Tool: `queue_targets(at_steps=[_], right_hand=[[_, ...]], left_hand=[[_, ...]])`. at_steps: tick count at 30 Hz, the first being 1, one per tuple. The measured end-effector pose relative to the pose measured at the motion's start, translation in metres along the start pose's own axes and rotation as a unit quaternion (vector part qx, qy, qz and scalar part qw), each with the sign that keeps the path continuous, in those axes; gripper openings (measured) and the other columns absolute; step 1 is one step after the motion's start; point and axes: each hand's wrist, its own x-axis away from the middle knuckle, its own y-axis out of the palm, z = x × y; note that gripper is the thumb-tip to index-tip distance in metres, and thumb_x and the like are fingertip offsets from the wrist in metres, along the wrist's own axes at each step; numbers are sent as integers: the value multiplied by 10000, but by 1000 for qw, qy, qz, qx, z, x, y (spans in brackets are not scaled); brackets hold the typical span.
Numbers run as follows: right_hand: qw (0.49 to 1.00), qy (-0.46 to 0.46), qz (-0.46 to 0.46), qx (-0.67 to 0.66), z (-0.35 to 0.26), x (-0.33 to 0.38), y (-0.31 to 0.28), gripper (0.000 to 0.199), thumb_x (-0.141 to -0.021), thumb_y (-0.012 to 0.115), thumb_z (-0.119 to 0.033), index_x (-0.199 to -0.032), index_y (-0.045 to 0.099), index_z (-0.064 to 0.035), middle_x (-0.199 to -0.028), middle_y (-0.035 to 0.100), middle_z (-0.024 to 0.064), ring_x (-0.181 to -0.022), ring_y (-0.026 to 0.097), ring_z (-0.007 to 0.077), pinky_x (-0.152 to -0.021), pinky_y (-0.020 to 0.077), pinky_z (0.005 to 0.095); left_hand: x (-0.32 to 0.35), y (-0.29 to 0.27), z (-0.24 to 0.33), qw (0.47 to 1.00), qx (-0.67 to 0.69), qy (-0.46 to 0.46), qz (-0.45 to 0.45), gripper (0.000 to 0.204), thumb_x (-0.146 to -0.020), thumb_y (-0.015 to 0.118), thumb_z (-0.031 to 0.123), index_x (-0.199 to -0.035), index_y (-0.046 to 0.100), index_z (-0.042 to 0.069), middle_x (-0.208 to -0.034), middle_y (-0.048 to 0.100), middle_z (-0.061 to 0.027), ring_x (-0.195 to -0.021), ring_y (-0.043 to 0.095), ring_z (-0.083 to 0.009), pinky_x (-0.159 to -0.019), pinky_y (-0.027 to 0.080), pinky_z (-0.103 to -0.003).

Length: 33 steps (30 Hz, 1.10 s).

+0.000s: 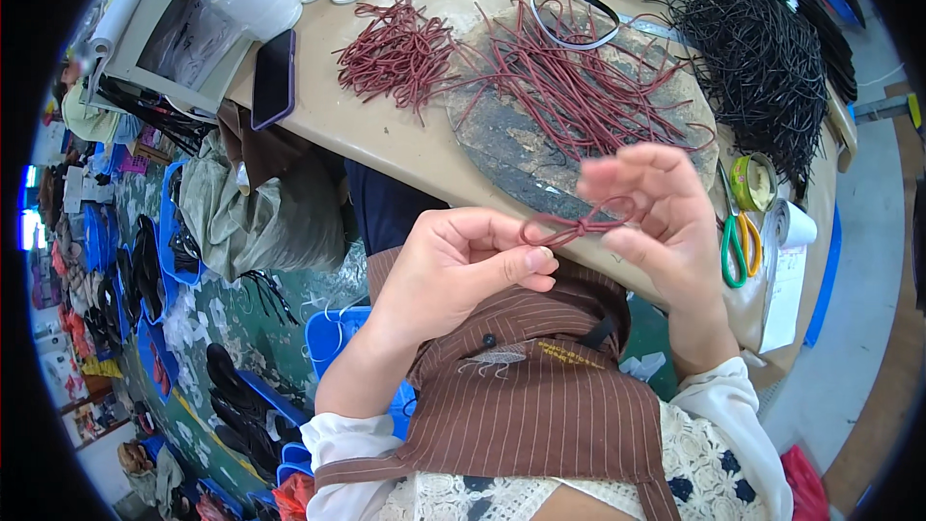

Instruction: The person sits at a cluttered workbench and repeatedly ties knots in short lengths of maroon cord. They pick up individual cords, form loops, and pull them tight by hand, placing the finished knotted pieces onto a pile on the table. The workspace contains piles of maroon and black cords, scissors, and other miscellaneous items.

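i get one view only, from a fisheye camera on the person's head, looking steeply down and close over the left hand [463,265] and right hand [666,222], with the tabletop [405,145] just beyond and the floor far left.

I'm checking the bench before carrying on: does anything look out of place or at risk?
One thing: the dark phone lies at the table's left edge with its lower end past the rim, so it could slip off. Otherwise both hands hold one dark red cord bow; the red cords and black cords sit in loose piles.
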Motion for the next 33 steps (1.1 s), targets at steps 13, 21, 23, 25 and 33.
queue_targets(at_steps=[13,21,23,25,33], right_hand=[[943,-141,-216,211,-14,-17,-4,116,-649,675,2,-752,632,-27,-690,615,68,-607,609,178,-526,475,255],[975,-51,-178,125,5,-8,-11,90,-658,665,14,-744,637,6,-716,632,92,-617,613,144,-521,469,238],[965,-41,-187,177,22,-14,-16,231,-679,692,-37,-903,640,-11,-785,639,85,-705,617,149,-620,491,260],[951,-14,-182,249,15,-26,-17,444,-649,723,-44,-1069,583,-30,-891,633,80,-795,608,151,-715,481,274],[816,-140,-36,560,44,-141,-62,209,-766,612,-176,-922,622,-37,-861,616,155,-772,597,293,-698,472,359]], left_hand=[[10,1,-5,993,-102,54,-29,87,-829,580,42,-856,576,-40,-840,634,-80,-744,611,-102,-700,500,-233],[0,-9,-24,954,-246,172,3,26,-799,597,47,-779,581,50,-625,632,-9,-617,616,-89,-1021,261,-429],[-16,-17,-21,926,-332,176,44,49,-793,593,40,-745,594,44,-651,637,-14,-626,610,-85,-1023,255,-435],[-37,-32,-13,881,-387,246,114,53,-793,598,48,-746,603,23,-677,639,-33,-635,603,-102,-1018,268,-413],[-123,-122,35,584,-646,353,343,345,-767,636,197,-1072,584,44,-1009,582,-100,-1000,528,-233,-958,311,-439]])
